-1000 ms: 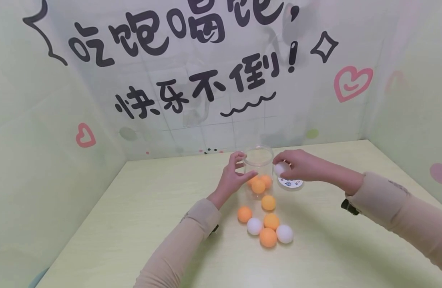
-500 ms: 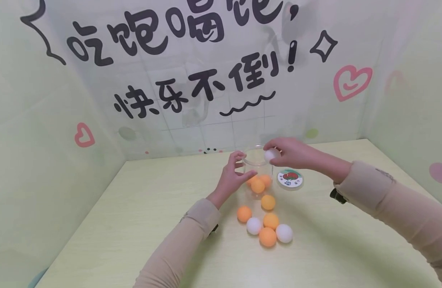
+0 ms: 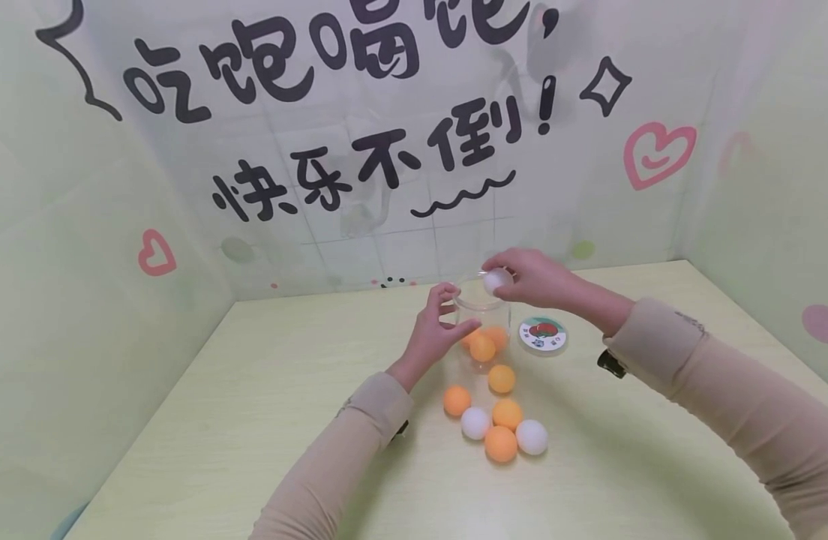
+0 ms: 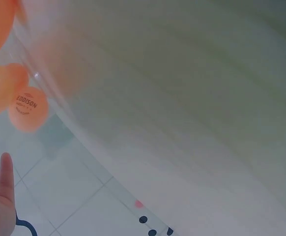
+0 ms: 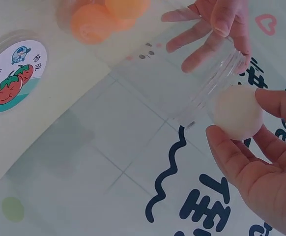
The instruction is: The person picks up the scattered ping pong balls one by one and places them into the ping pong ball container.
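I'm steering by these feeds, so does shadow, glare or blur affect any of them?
Head: bright, with soft shadows on the table and pale sheen toward the bottom edge; the clear jar shows mainly by its glinting rim. Left wrist: dim and hazy, mostly blurred, though print on one orange ball is readable. Right wrist: the white ball is clearly outlined, gently shaded.

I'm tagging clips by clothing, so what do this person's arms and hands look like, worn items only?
The left hand and right hand show no gloves. Left sleeve and right sleeve are long and beige, with wide cuffs. A faint dark marking shows on the right one. A small black piece sits under each cuff, too small to identify.
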`<control>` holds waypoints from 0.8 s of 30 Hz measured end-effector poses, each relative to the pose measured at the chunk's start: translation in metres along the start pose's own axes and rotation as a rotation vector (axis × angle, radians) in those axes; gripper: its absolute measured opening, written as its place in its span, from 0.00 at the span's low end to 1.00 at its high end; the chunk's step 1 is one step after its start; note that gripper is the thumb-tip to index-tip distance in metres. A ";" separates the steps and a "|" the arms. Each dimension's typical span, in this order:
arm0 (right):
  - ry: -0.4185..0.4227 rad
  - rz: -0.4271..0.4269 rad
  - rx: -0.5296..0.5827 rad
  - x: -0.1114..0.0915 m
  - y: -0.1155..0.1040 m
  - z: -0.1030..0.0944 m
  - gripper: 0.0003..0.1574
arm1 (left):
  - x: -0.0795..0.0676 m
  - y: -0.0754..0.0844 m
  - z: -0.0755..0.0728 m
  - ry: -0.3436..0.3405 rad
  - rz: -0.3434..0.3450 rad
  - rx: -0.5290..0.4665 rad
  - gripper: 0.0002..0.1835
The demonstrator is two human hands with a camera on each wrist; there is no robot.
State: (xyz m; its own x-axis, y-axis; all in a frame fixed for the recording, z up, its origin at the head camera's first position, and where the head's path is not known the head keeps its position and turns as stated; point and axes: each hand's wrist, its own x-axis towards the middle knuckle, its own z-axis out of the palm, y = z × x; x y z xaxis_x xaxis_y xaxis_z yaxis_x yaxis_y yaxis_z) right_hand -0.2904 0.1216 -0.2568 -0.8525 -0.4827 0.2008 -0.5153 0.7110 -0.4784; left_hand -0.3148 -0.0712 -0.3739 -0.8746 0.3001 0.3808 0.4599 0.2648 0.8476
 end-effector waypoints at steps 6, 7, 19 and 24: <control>0.009 0.001 0.000 0.004 0.005 0.003 0.21 | 0.000 0.000 0.000 -0.001 -0.001 -0.002 0.32; 0.009 0.001 -0.002 0.004 0.005 0.004 0.21 | 0.000 0.000 0.000 0.000 -0.002 -0.002 0.32; -0.003 0.009 0.001 0.004 0.004 0.004 0.20 | 0.001 -0.001 0.000 0.003 -0.020 0.031 0.32; -0.004 0.010 0.004 0.002 0.003 0.003 0.20 | 0.000 0.000 0.000 0.000 -0.024 0.030 0.32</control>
State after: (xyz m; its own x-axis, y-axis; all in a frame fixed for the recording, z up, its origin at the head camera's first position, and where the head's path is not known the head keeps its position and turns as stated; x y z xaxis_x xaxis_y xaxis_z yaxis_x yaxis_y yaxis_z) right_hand -0.2929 0.1210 -0.2606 -0.8573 -0.4774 0.1927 -0.5063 0.7140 -0.4835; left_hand -0.3154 -0.0714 -0.3741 -0.8855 0.2933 0.3603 0.4430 0.2993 0.8451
